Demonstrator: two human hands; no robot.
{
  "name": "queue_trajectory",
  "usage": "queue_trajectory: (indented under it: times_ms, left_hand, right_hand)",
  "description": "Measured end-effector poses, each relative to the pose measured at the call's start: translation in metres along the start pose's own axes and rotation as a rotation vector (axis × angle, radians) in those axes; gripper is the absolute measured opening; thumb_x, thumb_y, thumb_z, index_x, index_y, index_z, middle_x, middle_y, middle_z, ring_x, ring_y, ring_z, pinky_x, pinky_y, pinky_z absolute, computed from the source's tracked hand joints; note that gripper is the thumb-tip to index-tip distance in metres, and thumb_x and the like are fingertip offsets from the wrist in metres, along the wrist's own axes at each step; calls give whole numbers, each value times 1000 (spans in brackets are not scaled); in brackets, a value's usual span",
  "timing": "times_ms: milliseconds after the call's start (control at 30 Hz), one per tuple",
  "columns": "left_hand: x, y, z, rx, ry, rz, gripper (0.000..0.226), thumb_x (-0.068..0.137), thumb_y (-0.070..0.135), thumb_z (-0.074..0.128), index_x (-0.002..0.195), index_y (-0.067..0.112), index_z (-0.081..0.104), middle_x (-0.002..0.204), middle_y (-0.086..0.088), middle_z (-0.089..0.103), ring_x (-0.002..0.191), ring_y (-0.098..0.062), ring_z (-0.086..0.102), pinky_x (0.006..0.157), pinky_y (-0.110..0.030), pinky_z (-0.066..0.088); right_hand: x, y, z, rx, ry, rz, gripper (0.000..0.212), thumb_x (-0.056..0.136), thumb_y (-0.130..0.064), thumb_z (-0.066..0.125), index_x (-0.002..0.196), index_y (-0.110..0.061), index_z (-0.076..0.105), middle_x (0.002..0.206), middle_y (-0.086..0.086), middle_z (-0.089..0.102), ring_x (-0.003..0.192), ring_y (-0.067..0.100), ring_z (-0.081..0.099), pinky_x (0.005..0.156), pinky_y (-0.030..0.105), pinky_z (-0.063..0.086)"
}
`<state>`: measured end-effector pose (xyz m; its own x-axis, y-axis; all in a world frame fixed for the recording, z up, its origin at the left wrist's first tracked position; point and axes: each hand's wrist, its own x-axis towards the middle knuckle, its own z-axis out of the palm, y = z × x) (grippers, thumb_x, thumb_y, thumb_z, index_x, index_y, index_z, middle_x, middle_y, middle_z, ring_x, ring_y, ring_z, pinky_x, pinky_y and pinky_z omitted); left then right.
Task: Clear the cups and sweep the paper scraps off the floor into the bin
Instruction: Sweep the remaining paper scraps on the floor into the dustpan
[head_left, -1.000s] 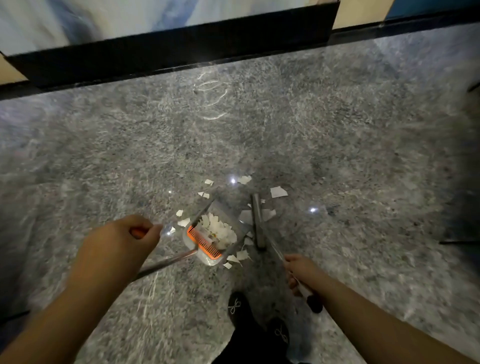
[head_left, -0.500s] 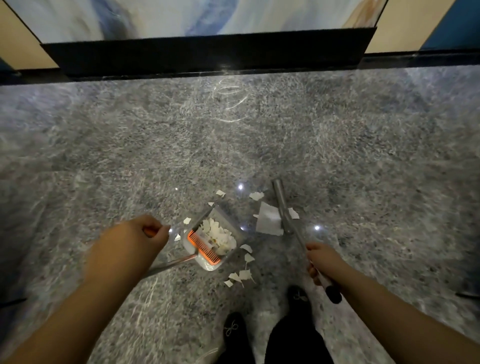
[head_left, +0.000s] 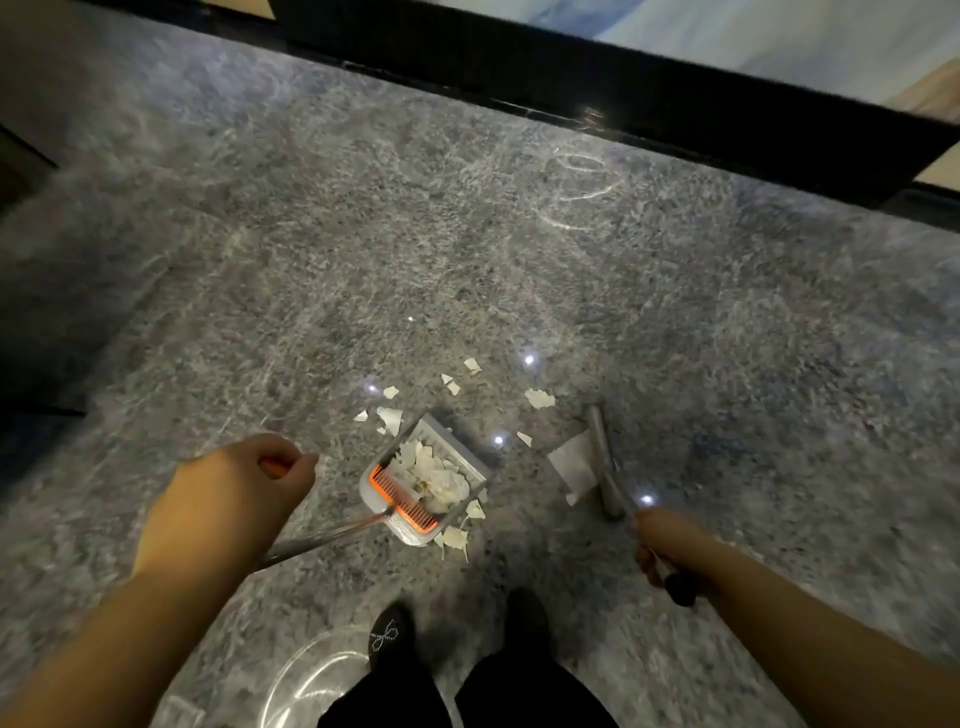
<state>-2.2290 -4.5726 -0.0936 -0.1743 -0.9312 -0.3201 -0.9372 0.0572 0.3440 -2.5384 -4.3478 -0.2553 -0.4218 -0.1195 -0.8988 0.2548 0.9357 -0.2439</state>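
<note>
There is one dustpan (head_left: 423, 483) and one broom (head_left: 605, 462). Two hands are in view, the left hand (head_left: 244, 483) and the right hand (head_left: 660, 540). There are two shoes (head_left: 389, 636) at the bottom edge. One pile of paper scraps (head_left: 431, 475) lies inside the dustpan; its pieces overlap too much to count. One larger sheet of paper (head_left: 574, 462) lies against the broom head. About a dozen small loose scraps (head_left: 540, 397) lie on the floor around the pan; the exact number is blurred.
</note>
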Motion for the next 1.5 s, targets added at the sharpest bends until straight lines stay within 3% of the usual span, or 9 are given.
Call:
queue_trajectory:
  times_ms: [167,267,400,533,667,867,1067,1200,1500]
  left_hand:
    - [-23,-11,2,-9,59,-79,21,85,46,67,67,35,64,62,17,59,61,-14,51,58,-29,40]
    - [-34,-29,-1,-47,87,-144,22,84,47,67,67,33,65,63,15,62,65,-17,57,60,-30,45]
    - [-44,-52,-6,-64,98,-196,22,83,48,67,66,34,65,68,10,66,72,-22,61,69,-34,52]
    - [-60,-79,-14,-78,129,-227,22,84,46,68,64,36,63,67,10,65,70,-20,60,66,-33,50]
    - [-74,-103,-19,-84,114,-266,21,84,47,67,68,33,65,67,9,65,68,-18,60,66,-32,49]
    - [-86,-135,-17,-55,64,-294,19,84,47,66,70,34,65,68,10,65,70,-17,60,67,-31,49]
    - [-92,-158,-7,-32,-3,-300,20,85,49,65,69,36,63,68,11,65,70,-15,61,65,-30,50]
    - [-92,-168,3,-7,-25,-304,19,85,50,64,72,35,64,72,10,66,75,-17,61,68,-29,48]
    - [-68,-168,15,-5,-54,-261,19,85,47,63,70,35,61,75,9,66,78,-18,61,72,-31,51]
  right_hand:
    - [-9,-9,34,-71,-75,-37,20,98,-4,34,105,2,51,63,16,49,48,21,45,34,19,35]
    - [-21,-19,55,-130,-98,-59,25,102,-14,34,90,-4,53,64,8,47,49,17,43,34,19,36]
    - [-32,-27,77,-289,-223,-203,34,99,-10,33,121,5,54,60,4,50,50,13,47,40,19,39]
    - [-50,-33,98,-342,-278,-263,28,94,-4,35,109,-5,58,48,7,52,45,18,47,43,26,38]
    - [-67,-35,114,-410,-279,-335,29,95,-1,37,117,-1,56,53,9,51,46,20,48,42,27,39]
    - [-86,-36,126,-375,-259,-321,33,98,-7,41,128,-13,51,60,12,53,46,19,47,39,23,37]
    - [-100,-38,123,-388,-277,-314,15,98,-10,46,111,-15,54,58,10,50,46,17,43,41,24,36]
    - [-80,-36,129,-424,-242,-275,26,97,-4,41,120,-5,54,57,11,50,45,17,43,39,23,35]
    - [-53,-29,156,-503,-247,-208,28,97,-12,34,122,-17,47,47,6,51,43,17,44,41,23,35]
